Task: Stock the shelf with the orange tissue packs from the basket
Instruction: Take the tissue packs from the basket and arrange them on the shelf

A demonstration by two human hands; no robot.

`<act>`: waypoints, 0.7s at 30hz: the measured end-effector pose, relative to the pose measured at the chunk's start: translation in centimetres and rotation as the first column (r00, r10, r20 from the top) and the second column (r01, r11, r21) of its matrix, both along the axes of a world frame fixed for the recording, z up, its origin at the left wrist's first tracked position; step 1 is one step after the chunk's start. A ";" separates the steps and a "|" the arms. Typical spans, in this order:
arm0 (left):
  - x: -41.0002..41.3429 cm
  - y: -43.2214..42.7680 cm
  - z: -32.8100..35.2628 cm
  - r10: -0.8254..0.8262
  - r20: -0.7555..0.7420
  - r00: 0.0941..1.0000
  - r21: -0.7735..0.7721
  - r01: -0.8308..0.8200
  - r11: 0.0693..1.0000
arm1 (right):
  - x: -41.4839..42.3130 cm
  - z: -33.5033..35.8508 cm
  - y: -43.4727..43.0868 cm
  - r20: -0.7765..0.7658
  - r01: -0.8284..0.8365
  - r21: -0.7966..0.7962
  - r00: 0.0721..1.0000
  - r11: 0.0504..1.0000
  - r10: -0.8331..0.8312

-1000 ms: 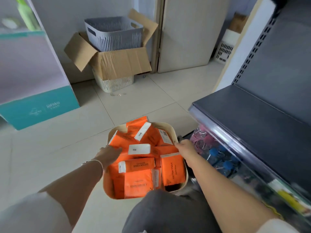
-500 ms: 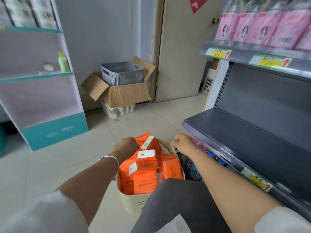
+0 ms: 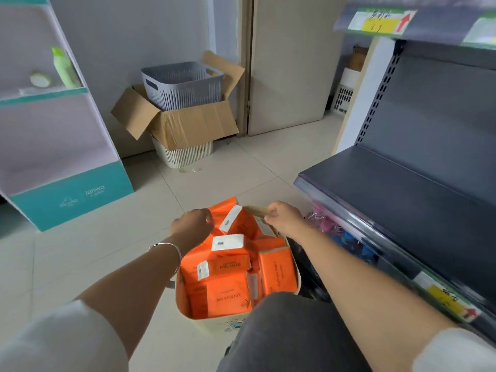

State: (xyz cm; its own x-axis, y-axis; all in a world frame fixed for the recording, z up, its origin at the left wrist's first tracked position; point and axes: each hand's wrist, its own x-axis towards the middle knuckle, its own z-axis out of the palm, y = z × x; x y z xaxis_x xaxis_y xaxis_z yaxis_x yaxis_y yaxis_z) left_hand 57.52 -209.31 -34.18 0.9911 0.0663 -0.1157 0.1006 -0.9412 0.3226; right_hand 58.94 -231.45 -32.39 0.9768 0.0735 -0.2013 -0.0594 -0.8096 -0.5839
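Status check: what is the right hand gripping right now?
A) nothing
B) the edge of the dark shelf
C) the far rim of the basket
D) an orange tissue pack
C: the right hand pinches the beige far rim of the basket, touching neither the orange tissue packs nor the dark shelf.

Ahead of you: tiled floor (image 3: 241,173), grey wall (image 3: 150,28), beige door (image 3: 290,63), open cardboard box (image 3: 193,124); teal-based display stand (image 3: 72,197) at left.
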 end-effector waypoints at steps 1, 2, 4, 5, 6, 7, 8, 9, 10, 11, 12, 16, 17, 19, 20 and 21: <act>1.1 0.1 -0.7 -0.022 0.005 1.000 0.023 0.022 1.000 | 1.1 -0.8 0.1 -0.017 -0.016 -0.002 1.000 1.000 0.016; 2.1 0.2 -1.3 -0.043 0.004 0.999 0.044 0.043 0.998 | 2.1 -1.6 0.2 -0.037 -0.032 -0.004 0.999 0.999 0.032; 4.1 0.2 -2.4 -0.086 -0.016 0.996 0.093 0.087 0.992 | 4.0 -3.2 0.6 -0.079 -0.069 -0.005 0.995 0.998 0.068; 5.0 0.2 -2.9 -0.107 -0.026 0.994 0.119 0.109 0.987 | 4.8 -4.0 0.9 -0.094 -0.097 -0.004 0.991 0.995 0.096; 5.8 0.3 -3.4 -0.125 -0.042 0.991 0.144 0.129 0.981 | 5.6 -4.7 1.3 -0.100 -0.132 -0.011 0.986 0.991 0.130; 6.5 0.4 -3.9 -0.140 -0.055 0.989 0.166 0.147 0.975 | 6.4 -5.4 1.7 -0.098 -0.167 -0.028 0.982 0.986 0.164; 7.1 0.5 -4.4 -0.150 -0.073 0.986 0.184 0.161 0.970 | 7.1 -6.0 2.1 -0.087 -0.200 -0.058 0.977 0.978 0.195; 7.5 0.7 -4.9 -0.155 -0.090 0.984 0.199 0.170 0.965 | 7.9 -6.7 2.5 -0.065 -0.231 -0.094 0.972 0.968 0.226; 7.7 0.9 -5.3 -0.158 -0.108 0.982 0.212 0.178 0.961 | 8.5 -7.4 2.9 -0.047 -0.254 -0.137 0.967 0.958 0.250; 7.9 1.1 -5.8 -0.159 -0.129 0.979 0.223 0.185 0.957 | 9.0 -7.9 3.3 -0.040 -0.270 -0.179 0.963 0.946 0.268; 8.0 1.4 -6.3 -0.160 -0.154 0.975 0.225 0.192 0.955 | 9.3 -8.5 3.6 -0.045 -0.283 -0.210 0.959 0.936 0.280; 8.0 2.4 -7.3 -0.219 -0.259 0.941 0.229 0.280 0.932 | 9.5 -9.8 4.5 -0.070 -0.299 -0.194 0.954 0.934 0.291; 7.8 2.5 -7.3 -0.247 -0.276 0.929 0.264 0.320 0.910 | 9.3 -10.0 4.6 -0.071 -0.291 -0.181 0.957 0.940 0.282; 7.2 2.6 -7.4 -0.280 -0.301 0.912 0.382 0.384 0.840 | 8.8 -10.3 4.6 -0.070 -0.279 -0.182 0.960 0.943 0.271; 6.8 2.5 -7.5 -0.285 -0.293 0.913 0.460 0.396 0.795 | 8.6 -10.3 4.5 -0.064 -0.273 -0.201 0.962 0.941 0.266; 6.4 2.5 -7.6 -0.290 -0.269 0.919 0.535 0.393 0.748 | 8.2 -10.3 4.5 -0.050 -0.268 -0.218 0.963 0.938 0.264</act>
